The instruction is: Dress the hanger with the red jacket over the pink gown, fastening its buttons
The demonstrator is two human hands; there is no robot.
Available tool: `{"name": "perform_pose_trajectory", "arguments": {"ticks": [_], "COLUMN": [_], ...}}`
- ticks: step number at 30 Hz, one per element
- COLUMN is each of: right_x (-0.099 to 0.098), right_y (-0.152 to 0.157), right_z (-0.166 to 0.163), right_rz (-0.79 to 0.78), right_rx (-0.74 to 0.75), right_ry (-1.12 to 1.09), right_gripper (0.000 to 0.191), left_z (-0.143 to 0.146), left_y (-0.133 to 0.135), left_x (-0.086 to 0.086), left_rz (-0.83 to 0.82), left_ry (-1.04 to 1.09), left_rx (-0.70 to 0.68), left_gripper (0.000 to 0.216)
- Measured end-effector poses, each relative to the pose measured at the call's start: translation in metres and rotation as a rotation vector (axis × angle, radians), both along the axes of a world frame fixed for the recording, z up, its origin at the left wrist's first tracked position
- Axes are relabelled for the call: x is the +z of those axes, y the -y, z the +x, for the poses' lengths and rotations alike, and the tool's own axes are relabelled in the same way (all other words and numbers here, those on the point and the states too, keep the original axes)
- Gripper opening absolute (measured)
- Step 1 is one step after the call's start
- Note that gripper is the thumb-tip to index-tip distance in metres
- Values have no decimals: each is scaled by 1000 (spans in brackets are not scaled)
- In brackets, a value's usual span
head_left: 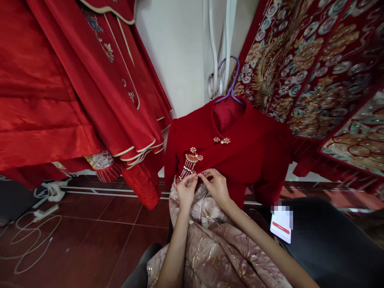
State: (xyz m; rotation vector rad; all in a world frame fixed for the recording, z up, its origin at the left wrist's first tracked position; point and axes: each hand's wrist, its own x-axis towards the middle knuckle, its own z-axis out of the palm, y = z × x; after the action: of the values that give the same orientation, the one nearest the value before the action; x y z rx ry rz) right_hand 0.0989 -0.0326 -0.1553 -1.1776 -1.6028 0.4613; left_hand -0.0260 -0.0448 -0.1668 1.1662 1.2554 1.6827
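1. two ornaments, a floral clasp point(222, 140) and a tasselled fan brooch point(194, 157), already sit on our red jacket point(231, 158), below the purple hanger point(231, 90).
2. our left hand point(186, 190) and right hand point(217, 186) pinch shut at its lower front; on what, we cannot tell.
3. that spot seems unfinished.

No text, label, brand or number can be read. The lit screen of the phone point(281, 236) beside the dark seat point(333, 236) carries a red bar point(281, 227) with a pale mark too small to make out; above it, faint traces blur into square blocks covering the screen's upper part.
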Motion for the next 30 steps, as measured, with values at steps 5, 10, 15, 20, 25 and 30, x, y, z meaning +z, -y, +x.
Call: {"name": "perform_pose_trajectory", "arguments": {"ticks": [5,10,15,20,25,30], "right_x": [1,7,26,35,22,10], "right_y": [-2,2,12,14,12,10], "right_z": [-3,3,21,29,21,14], "right_rz": [-14,-62,-101,-116,-108,-85], "right_rx": [-25,-23,-53,-90,-10,93], "right_ry": [5,48,-52,-71,-43,-47], "right_gripper": [18,15,16,15,14,17], "left_z": [-6,-10,-26,-39,-23,-11], "left_y": [-3,-4,-2,-1,5,7], "left_x": [-1,-9,-12,-7,3,6], "left_rz": [14,48,65,68,102,120], "left_ry": [-64,-126,-32,-27,-316,-490], "left_rx": [-45,-73,149,199,0,-14], "left_gripper": [20,20,23,22,20,17]}}
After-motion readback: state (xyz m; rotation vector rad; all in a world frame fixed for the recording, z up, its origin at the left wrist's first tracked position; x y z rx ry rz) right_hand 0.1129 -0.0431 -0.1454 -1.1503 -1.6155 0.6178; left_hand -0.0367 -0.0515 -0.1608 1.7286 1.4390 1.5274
